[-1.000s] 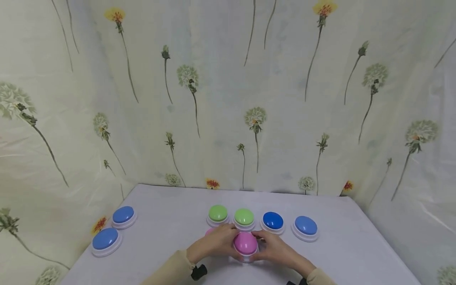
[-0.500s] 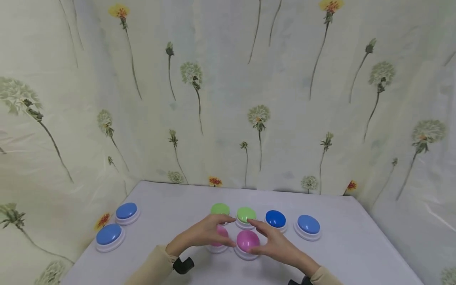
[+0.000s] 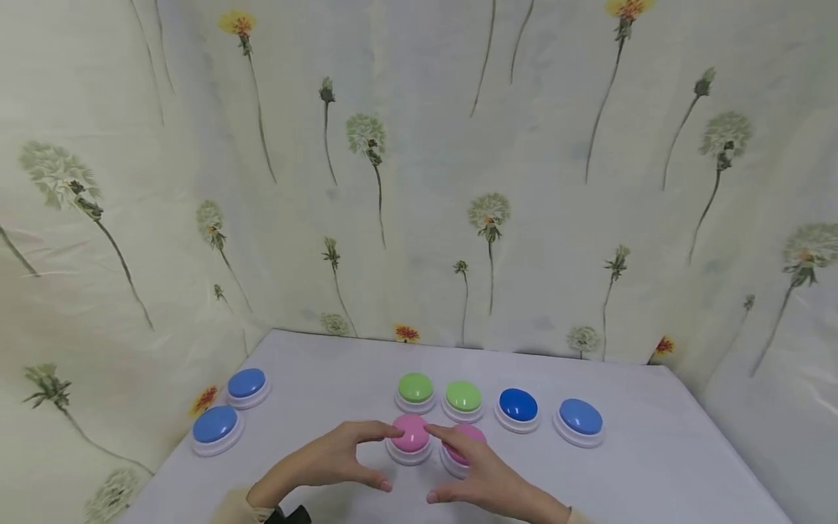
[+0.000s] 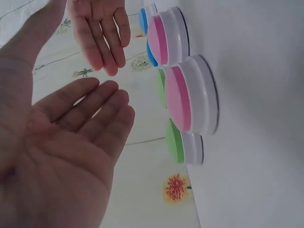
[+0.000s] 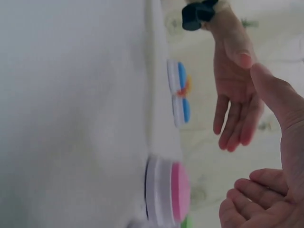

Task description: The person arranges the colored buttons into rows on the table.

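Note:
Two pink-domed push buttons on white round bases stand side by side: a left pink button [image 3: 411,435] and a right pink button [image 3: 473,431]. My left hand [image 3: 334,458] hovers left of the pair, its index fingertip in front of the left dome in the head view. My right hand [image 3: 489,477] covers part of the right button. Palms face each other, fingers loosely extended, and neither hand holds anything. The left wrist view shows both pink buttons [image 4: 178,97] beyond the left palm [image 4: 71,147]. One pink button [image 5: 179,192] stands apart from the right fingers [image 5: 247,202].
Behind the pink pair are two green buttons [image 3: 415,388]. To their right stand a darker blue button [image 3: 518,405] and a lighter blue one [image 3: 580,417]. Two more blue buttons [image 3: 215,424] sit at the table's left edge. Flowered cloth [image 3: 419,182] encloses the white table [image 3: 628,466].
Both hands gripped the right pink button a second ago. They have let go and moved apart, then shifted left and nearer. The left pink button has come into fuller view.

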### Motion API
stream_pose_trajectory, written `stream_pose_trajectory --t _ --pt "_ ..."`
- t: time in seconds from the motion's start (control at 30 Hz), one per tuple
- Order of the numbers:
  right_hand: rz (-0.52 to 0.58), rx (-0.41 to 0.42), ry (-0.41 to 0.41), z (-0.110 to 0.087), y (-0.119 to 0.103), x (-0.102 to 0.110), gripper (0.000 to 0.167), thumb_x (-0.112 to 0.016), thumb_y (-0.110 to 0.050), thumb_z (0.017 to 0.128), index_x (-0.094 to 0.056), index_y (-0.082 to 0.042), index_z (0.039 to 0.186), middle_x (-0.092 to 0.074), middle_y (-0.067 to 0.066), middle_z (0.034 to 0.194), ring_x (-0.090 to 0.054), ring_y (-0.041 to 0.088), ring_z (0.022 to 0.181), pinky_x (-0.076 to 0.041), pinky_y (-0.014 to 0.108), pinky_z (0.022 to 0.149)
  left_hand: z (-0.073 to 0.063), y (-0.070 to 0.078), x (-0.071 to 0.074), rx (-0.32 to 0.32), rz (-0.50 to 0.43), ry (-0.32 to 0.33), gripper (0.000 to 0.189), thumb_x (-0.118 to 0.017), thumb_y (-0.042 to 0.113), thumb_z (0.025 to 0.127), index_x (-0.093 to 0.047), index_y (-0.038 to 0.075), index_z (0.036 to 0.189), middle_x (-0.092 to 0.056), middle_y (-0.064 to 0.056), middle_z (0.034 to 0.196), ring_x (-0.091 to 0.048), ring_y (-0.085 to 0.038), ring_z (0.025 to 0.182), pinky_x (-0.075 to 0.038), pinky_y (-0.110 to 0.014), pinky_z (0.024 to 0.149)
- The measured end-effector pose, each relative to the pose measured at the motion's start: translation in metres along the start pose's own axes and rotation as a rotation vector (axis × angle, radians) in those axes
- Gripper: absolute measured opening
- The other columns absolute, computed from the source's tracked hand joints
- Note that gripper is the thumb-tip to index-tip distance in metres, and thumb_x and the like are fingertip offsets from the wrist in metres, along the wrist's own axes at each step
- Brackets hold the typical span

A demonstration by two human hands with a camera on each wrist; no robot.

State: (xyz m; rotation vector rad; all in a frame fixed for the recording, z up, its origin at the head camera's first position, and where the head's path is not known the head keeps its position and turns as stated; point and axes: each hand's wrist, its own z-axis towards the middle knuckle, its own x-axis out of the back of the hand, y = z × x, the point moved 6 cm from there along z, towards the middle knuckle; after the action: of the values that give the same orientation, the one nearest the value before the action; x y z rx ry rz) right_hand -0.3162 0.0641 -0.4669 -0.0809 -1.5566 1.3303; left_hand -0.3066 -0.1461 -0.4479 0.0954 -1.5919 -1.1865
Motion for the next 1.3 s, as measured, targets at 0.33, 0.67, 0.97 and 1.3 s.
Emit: stream_pose_trajectory --t 0.33,0.67,0.97,1.3 --pt "0.149 -0.087 -0.238 0.004 -0.03 -0.053 0.078 -0.074 -0.047 0.08 -0.029 -0.049 0.144 -0.035 -0.007 0.155 -0.035 0.029 0.141 -0.044 0.061 0.097 -0.069 -0.01 0.0 0.138 -0.12 -0.079 0.056 -0.071 0.045 0.085 -0.054 0.033 0.136 -0.056 0.006 0.138 -0.05 -0.02 0.13 -0.044 -0.06 0.098" --pt "0.017 0.145 -0.28 0.044 -0.056 -0.105 0.085 -0.072 -0.04 0.085 -0.021 -0.036 0.152 -0.03 -0.002 0.157 -0.031 0.014 0.143 -0.038 0.036 0.112 -0.138 -0.044 0.013 0.269 -0.182 -0.12 0.048 -0.065 0.031 0.091 -0.053 0.024 0.138 -0.055 -0.002 0.139 -0.051 -0.02 0.128 -0.047 -0.052 0.099" --pt "-0.015 0.22 -0.227 0.091 -0.073 -0.141 0.093 -0.078 -0.037 0.081 -0.022 -0.019 0.154 -0.032 0.003 0.156 -0.038 0.017 0.139 -0.039 0.029 0.109 -0.181 -0.105 0.063 0.654 -0.006 0.277 0.074 -0.07 0.043 0.085 -0.047 -0.005 0.137 -0.053 -0.028 0.134 -0.052 -0.049 0.119 -0.048 -0.055 0.094" --pt "0.19 -0.078 -0.119 0.158 -0.061 -0.162 0.092 -0.073 -0.053 0.079 -0.031 -0.014 0.151 -0.037 0.001 0.153 -0.046 0.022 0.134 -0.044 0.027 0.105 -0.204 -0.137 0.107 0.761 0.245 0.743 0.069 -0.074 0.035 0.083 -0.053 -0.017 0.122 -0.056 -0.039 0.119 -0.054 -0.053 0.111 -0.046 -0.06 0.09"
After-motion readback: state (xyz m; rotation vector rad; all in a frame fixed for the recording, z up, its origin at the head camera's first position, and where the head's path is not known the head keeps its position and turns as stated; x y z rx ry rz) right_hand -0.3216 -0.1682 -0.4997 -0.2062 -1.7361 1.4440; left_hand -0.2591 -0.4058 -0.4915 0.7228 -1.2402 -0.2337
